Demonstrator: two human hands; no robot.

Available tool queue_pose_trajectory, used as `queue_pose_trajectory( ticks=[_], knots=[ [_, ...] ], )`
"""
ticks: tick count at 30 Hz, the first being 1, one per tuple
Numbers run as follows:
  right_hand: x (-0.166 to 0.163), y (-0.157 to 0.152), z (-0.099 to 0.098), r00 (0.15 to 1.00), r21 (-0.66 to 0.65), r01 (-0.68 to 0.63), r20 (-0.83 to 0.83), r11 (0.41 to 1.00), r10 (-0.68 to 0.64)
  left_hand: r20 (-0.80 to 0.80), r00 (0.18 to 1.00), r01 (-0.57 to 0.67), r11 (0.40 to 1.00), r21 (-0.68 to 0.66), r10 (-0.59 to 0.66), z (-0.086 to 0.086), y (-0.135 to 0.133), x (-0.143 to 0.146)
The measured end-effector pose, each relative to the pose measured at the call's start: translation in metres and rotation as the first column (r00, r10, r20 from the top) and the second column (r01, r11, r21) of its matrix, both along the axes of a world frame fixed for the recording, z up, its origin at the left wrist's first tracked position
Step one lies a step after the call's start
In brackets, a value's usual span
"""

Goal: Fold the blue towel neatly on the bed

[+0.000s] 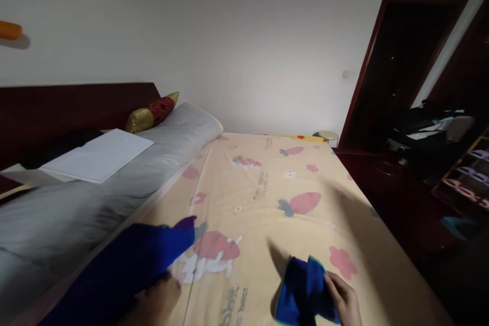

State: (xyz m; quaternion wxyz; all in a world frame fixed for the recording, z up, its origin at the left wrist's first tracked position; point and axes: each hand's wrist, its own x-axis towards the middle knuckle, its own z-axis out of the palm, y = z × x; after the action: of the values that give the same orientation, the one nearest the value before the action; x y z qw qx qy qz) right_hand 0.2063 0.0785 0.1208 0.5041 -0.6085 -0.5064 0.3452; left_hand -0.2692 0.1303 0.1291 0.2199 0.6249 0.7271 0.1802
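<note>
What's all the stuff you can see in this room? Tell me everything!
blue cloth: 1, dark blue, lower left on the bed, over the left hand
small blue cloth: 1, blue with a green edge, bottom centre, held by the right hand
bed sheet: 1, pale yellow with red strawberry and rabbit prints, across the bed
grey cover: 1, grey, along the left of the bed
white sheet: 1, white, flat on the grey cover
cushion: 1, gold and red, by the headboard
headboard: 1, dark brown, left wall
door: 1, dark brown, right
stool: 1, pale top, past the bed's far end
left hand: 1, bottom left, mostly under the blue cloth
right hand: 1, bottom right, gripping the small blue cloth
</note>
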Motion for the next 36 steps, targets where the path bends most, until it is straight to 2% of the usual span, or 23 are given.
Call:
queue_pose_trajectory(
  ticks=[2,4,6,7,9,11,12,14,17,21,25,29,33,36],
  knots=[
    [-0.011,-0.001,0.008,0.998,0.099,0.010,0.057,0.995,-0.016,0.055,0.998,0.020,0.999,0.051,-0.022,-0.005,0.004,0.038],
    [-0.023,0.002,0.022,0.993,0.241,0.045,0.096,0.969,-0.070,0.141,0.983,0.104,0.989,0.108,-0.119,-0.004,0.005,0.085],
    [-0.036,0.005,0.043,0.990,0.351,0.044,0.113,0.935,-0.089,0.223,0.949,0.188,0.968,0.166,-0.223,0.010,0.004,0.136],
    [-0.042,0.006,0.055,0.991,0.382,0.015,0.116,0.924,-0.064,0.276,0.918,0.232,0.950,0.209,-0.285,0.023,0.001,0.160],
    [-0.052,0.007,0.082,0.993,0.415,-0.079,0.116,0.906,0.033,0.498,0.735,0.313,0.881,0.354,-0.461,0.059,-0.006,0.201],
    [-0.058,0.004,0.108,0.982,0.433,-0.184,0.115,0.882,0.149,0.597,0.565,0.355,0.821,0.446,-0.569,0.097,-0.016,0.229],
    [-0.059,0.002,0.119,0.974,0.440,-0.228,0.118,0.869,0.196,0.620,0.512,0.371,0.804,0.465,-0.595,0.115,-0.021,0.238],
    [-0.058,-0.002,0.136,0.961,0.452,-0.277,0.130,0.848,0.244,0.645,0.467,0.379,0.796,0.472,-0.605,0.141,-0.029,0.248],
    [-0.055,-0.006,0.146,0.975,0.497,-0.218,0.149,0.840,0.165,0.654,0.466,0.358,0.803,0.477,-0.596,0.160,-0.038,0.249],
    [-0.061,-0.007,0.145,0.985,0.561,-0.130,0.168,0.818,0.041,0.631,0.506,0.337,0.808,0.483,-0.588,0.167,-0.047,0.242],
    [-0.073,-0.011,0.151,0.978,0.599,-0.178,0.196,0.781,0.073,0.650,0.505,0.286,0.821,0.494,-0.568,0.175,-0.056,0.230],
    [-0.077,-0.022,0.163,0.980,0.626,-0.182,0.177,0.758,0.089,0.644,0.534,0.238,0.828,0.507,-0.548,0.191,-0.068,0.222],
    [-0.072,-0.035,0.177,0.986,0.619,-0.164,0.137,0.769,0.099,0.652,0.506,0.314,0.825,0.470,-0.564,0.205,-0.080,0.226],
    [-0.064,-0.043,0.182,0.985,0.579,-0.174,0.114,0.796,0.132,0.653,0.486,0.383,0.813,0.438,-0.581,0.206,-0.081,0.234]
  ],
)
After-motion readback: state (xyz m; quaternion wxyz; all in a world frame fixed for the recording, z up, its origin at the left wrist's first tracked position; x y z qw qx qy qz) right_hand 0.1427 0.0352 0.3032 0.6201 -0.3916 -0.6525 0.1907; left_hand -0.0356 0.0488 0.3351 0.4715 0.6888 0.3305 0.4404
